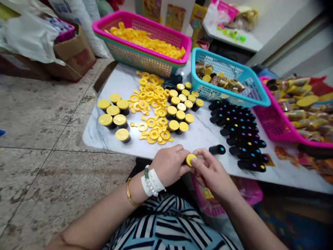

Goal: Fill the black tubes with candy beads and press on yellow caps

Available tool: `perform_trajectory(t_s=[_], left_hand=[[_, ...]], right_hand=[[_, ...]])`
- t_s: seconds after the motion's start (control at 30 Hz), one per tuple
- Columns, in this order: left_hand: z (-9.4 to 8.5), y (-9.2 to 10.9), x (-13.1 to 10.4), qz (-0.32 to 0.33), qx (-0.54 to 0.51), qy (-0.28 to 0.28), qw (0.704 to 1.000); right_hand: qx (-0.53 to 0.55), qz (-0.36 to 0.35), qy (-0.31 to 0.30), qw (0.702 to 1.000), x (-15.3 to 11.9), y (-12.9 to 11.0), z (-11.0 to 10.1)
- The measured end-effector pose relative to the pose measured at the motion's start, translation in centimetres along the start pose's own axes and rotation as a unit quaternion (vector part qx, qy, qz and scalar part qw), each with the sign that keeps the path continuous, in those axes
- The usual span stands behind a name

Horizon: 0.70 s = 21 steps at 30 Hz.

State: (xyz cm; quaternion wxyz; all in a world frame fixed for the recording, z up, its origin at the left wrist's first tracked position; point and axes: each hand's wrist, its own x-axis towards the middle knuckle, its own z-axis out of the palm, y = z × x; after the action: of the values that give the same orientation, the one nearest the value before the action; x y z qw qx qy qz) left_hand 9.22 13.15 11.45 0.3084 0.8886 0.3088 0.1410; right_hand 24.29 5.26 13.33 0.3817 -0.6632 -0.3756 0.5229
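Observation:
My left hand [170,165] is closed around a small piece with a round yellow cap [190,159]; its lower part is hidden by the fingers. My right hand [212,170] pinches the cap's edge from the other side, thumb on top. Just past the hands, yellow ring-shaped pieces with tabs [153,133] lie in a loose pile. Black cups with yellow lids [180,115] stand upright to the right of the pile, and several more lidded cups [120,120] stand to its left. One black tube with a blue dot [217,149] lies near my right hand.
Rows of black tubes [241,133] lie at the right of the white table [135,147]. Behind stand a pink basket [140,17] of yellow pieces and a blue basket [231,66] of wrapped items. Another pink basket [275,116] is far right; a cardboard box [74,55] sits left.

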Motion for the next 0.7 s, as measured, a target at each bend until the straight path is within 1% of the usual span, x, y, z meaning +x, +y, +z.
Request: perform_trajectory(t_s=[0.03, 0.07, 0.1, 0.13, 0.17, 0.2, 0.27, 0.37, 0.4, 0.5, 0.57, 0.6, 0.63, 0.67, 0.7], left_hand=[[0.1, 0.0, -0.1, -0.001, 0.003, 0.010, 1.000], [0.3, -0.1, -0.2, -0.001, 0.005, 0.019, 1.000], [0.4, -0.2, -0.3, -0.002, 0.007, 0.028, 1.000], [0.6, -0.2, -0.3, -0.005, 0.007, 0.036, 0.999], [0.7, -0.3, -0.4, -0.009, 0.006, 0.042, 0.999], [0.8, -0.3, -0.4, -0.013, 0.004, 0.048, 0.999], [1.1, -0.1, -0.5, -0.022, 0.000, 0.056, 0.998], [1.5, 0.3, -0.9, -0.040, 0.000, 0.074, 0.996], [1.6, 0.4, -1.1, -0.044, 0.003, 0.082, 0.996], [2.0, 0.3, -1.3, -0.042, 0.010, 0.118, 0.992], [2.1, 0.0, -1.2, -0.039, 0.008, 0.140, 0.989], [2.1, -0.1, -1.2, -0.040, 0.006, 0.148, 0.988], [2.1, -0.1, -1.1, -0.040, 0.004, 0.153, 0.987], [2.0, -0.1, -1.1, -0.039, 0.003, 0.155, 0.987], [2.0, -0.1, -1.2, -0.038, 0.003, 0.156, 0.987]], right_hand=[[-0.089, -0.052, 0.035, 0.994, -0.4, -0.2, -0.1], [-0.180, -0.112, 0.066, 0.975, -0.7, -0.5, -0.1], [-0.261, -0.169, 0.086, 0.947, -0.9, -0.9, -0.2], [-0.326, -0.214, 0.091, 0.916, -1.0, -1.4, -0.2], [-0.375, -0.242, 0.086, 0.891, -1.0, -1.8, -0.1], [-0.408, -0.253, 0.076, 0.874, -0.9, -2.2, -0.1], [-0.441, -0.255, 0.067, 0.858, -0.8, -2.5, 0.1], [-0.452, -0.249, 0.078, 0.853, -0.8, -2.4, 0.4], [-0.455, -0.250, 0.072, 0.852, -0.7, -2.4, 0.4], [-0.461, -0.259, 0.048, 0.848, 0.3, -3.4, -0.5], [-0.471, -0.271, 0.075, 0.836, 2.0, -5.0, -2.0], [-0.484, -0.276, 0.106, 0.824, 3.2, -6.1, -2.9], [-0.509, -0.276, 0.138, 0.804, 4.5, -7.2, -3.8], [-0.536, -0.259, 0.153, 0.789, 5.9, -8.2, -4.5], [-0.560, -0.226, 0.158, 0.781, 7.4, -9.1, -5.1]])
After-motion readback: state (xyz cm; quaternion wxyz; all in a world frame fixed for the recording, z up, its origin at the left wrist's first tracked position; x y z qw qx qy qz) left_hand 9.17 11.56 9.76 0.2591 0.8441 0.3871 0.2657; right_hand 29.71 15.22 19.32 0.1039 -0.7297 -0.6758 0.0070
